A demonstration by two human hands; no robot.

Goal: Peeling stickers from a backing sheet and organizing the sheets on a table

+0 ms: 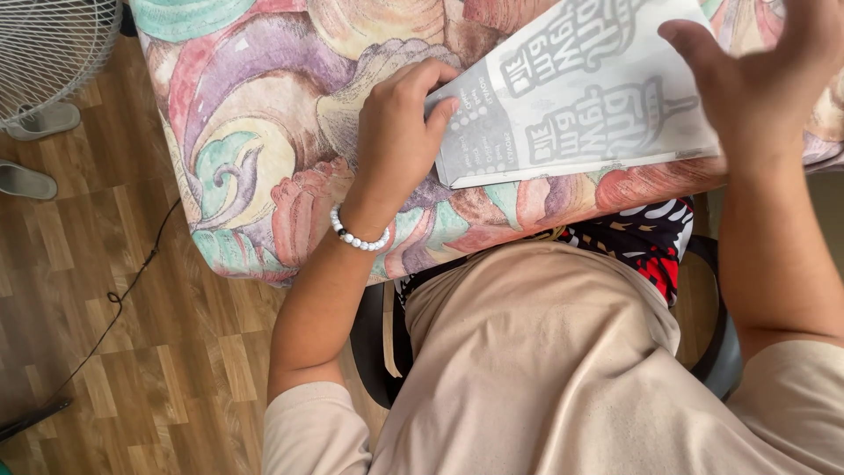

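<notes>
Fingers (pixel 420 88) of your left hand (pixel 397 141) are curled, their tips pressed onto the left edge of the grey book (pixel 576 97); nothing is pinched between them, and the hand rests flat-knuckled against the cover. Your right hand (pixel 763 79) hovers at the book's right side with fingers spread and loose, blurred, so whether it touches the cover cannot be told; it grips nothing.

Head view, looking down: the book lies closed and tilted on the patterned tablecloth (pixel 255 149), at the near edge of the table, right of centre, its large pale lettering facing up. A white bead bracelet (pixel 356 236) circles your left wrist, just near of the table edge. Your beige shirt (pixel 545 369) fills the near centre, with a strip of red, black and white patterned fabric (pixel 646 237) between shirt and table. At far left stand a white fan grille (pixel 53 44) and two grey slippers (pixel 31 149) on the wooden floor (pixel 132 352), across which a thin black cable (pixel 114 299) runs.
</notes>
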